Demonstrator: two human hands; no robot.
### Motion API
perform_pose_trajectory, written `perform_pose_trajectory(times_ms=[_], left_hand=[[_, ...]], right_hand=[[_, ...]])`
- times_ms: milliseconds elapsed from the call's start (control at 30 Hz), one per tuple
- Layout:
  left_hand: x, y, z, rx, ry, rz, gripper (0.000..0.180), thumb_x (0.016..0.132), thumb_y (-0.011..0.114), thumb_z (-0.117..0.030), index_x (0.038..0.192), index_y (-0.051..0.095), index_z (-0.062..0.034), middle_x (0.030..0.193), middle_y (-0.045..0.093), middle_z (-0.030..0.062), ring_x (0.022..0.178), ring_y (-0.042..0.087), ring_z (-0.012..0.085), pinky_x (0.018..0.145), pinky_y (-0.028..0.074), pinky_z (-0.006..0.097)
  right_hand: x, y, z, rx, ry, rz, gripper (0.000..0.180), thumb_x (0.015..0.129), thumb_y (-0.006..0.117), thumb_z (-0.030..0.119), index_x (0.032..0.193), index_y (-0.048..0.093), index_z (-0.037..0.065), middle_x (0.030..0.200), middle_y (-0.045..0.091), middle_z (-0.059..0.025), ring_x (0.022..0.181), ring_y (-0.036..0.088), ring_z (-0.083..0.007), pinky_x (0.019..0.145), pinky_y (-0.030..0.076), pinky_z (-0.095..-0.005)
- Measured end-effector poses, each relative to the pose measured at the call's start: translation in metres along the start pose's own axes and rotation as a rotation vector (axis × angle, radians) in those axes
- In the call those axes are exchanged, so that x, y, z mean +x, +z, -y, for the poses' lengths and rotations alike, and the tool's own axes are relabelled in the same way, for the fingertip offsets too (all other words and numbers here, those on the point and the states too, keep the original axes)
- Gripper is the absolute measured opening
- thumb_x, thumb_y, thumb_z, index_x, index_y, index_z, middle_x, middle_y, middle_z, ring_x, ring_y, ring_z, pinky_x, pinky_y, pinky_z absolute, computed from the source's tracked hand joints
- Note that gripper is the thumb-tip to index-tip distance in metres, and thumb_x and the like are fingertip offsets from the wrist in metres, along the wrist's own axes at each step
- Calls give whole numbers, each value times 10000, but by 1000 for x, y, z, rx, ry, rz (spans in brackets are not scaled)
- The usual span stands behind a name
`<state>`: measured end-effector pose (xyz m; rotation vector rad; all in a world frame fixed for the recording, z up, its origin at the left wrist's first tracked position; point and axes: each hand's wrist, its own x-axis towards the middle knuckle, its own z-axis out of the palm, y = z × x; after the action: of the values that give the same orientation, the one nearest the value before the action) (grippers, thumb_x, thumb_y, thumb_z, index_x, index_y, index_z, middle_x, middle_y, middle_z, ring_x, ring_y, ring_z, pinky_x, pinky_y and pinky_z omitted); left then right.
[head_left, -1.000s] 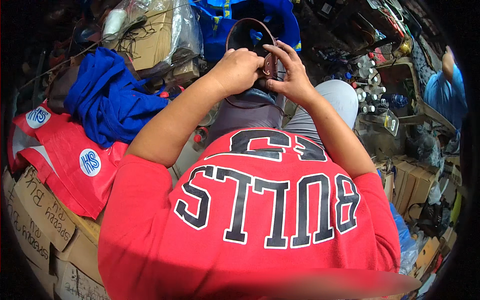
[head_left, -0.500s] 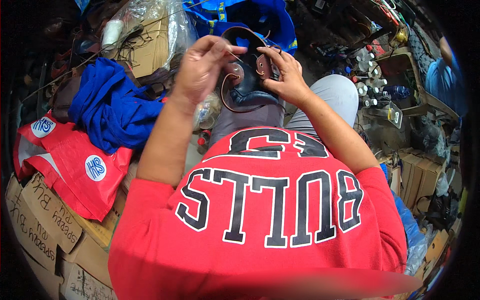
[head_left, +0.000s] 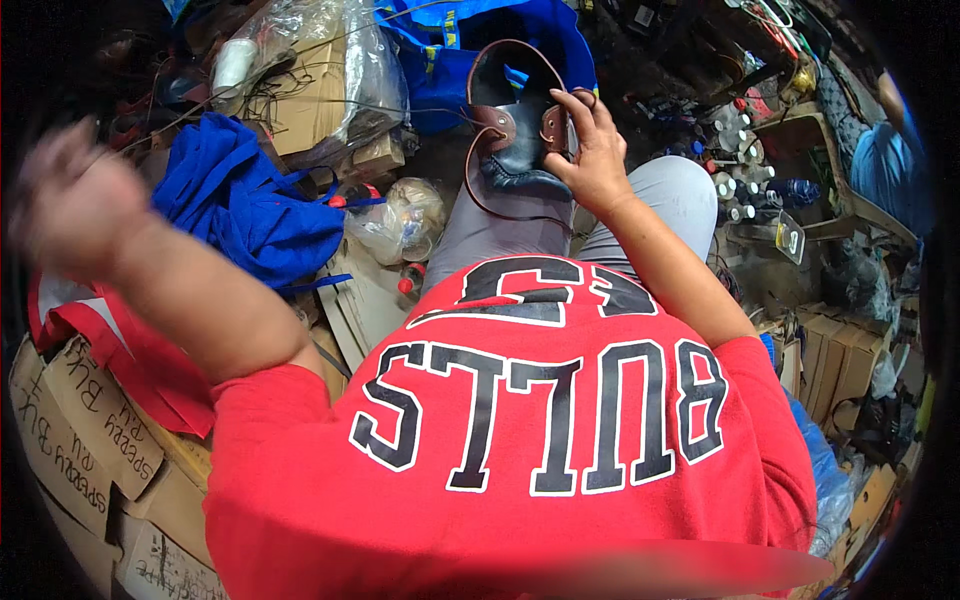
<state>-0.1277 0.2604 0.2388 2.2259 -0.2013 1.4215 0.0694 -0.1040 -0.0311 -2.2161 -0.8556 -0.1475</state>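
Observation:
A dark blue leather shoe [head_left: 520,165] with brown eyelet flaps and a brown rim rests over my grey-trousered thigh. My right hand [head_left: 592,150] grips its right side, thumb and fingers at the brown flap. A brown lace [head_left: 470,185] loops out from the left flap and down around the shoe's near end. From that flap a thin dark strand [head_left: 400,108] stretches toward the left. My left hand [head_left: 80,205] is flung out far left, smeared by motion, so its fingers and anything in them cannot be made out.
Left lie a blue cloth [head_left: 240,200], a red bag [head_left: 150,360] and cardboard boxes [head_left: 100,440]. A blue bag [head_left: 425,85] sits beyond the shoe. At right stand several small bottles [head_left: 735,150], and another person's blue-clothed part [head_left: 890,170] shows at the edge.
My left hand has swung from beside the shoe out to the far left. The strand now stretches leftward from the shoe. My right hand stays on the shoe, which has shifted slightly.

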Motion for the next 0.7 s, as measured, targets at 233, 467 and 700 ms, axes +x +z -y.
perform_pose_trajectory(times_ms=[233, 467, 700], left_hand=[[-138, 245, -42, -628, -740, 547, 103, 838, 614, -26, 937, 641, -23, 804, 647, 29, 724, 613, 88, 676, 486, 218], [-156, 270, -23, -604, -891, 844, 134, 791, 639, -54, 908, 684, -7, 796, 627, 13, 712, 568, 66, 650, 464, 215], [-165, 277, -17, -496, -725, 906, 137, 760, 659, -71, 886, 711, -55, 809, 565, 23, 770, 573, 124, 712, 451, 245]], right_hand=[[14, -26, 28, -181, -44, 10, 592, 626, 792, 411, 1123, 578, 171, 1116, 536, -99, 941, 568, -252, 803, 429, -363], [7, -21, 4, 447, 233, 96, 398, 785, 652, 207, 1143, 553, 64, 829, 651, -93, 719, 637, -188, 688, 498, -297], [3, -22, -18, 1002, 450, 206, 363, 866, 451, 79, 1224, 511, 67, 1017, 594, -90, 871, 607, -143, 791, 488, -261]])
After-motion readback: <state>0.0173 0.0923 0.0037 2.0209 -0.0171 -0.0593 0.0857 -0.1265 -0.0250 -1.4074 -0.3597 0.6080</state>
